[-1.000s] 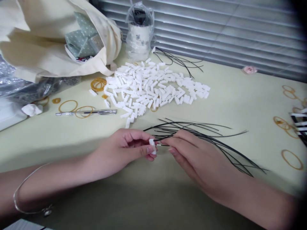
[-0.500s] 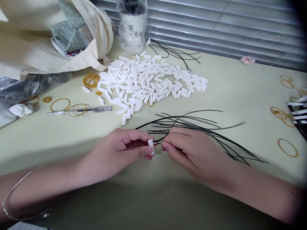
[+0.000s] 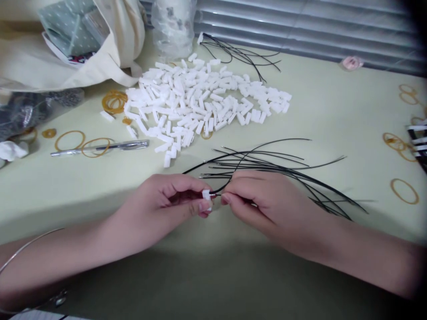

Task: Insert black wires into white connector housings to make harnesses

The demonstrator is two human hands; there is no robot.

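Note:
Between the thumb and fingers of my left hand (image 3: 170,200) is a small white connector housing (image 3: 206,195). My right hand (image 3: 260,195) pinches a thin black wire (image 3: 217,194), whose metal tip meets the right side of the housing. Whether the tip sits inside, I cannot tell. Another black wire curves from the housing up behind my right fingers. Loose black wires (image 3: 287,168) with bare metal ends lie behind and beneath my right hand. Beyond my hands spreads a heap of white connector housings (image 3: 200,98).
A pen (image 3: 130,145) and rubber bands (image 3: 115,102) lie at the left, near a cloth bag (image 3: 123,58). A plastic-wrapped cup (image 3: 175,26) and a wired connector (image 3: 200,38) stand and lie at the back. More rubber bands (image 3: 404,191) are at the right.
The camera view has shifted slightly, so the table items sit a little higher in the picture. The wire's tip appears slightly closer to the housing; both hands keep their grips.

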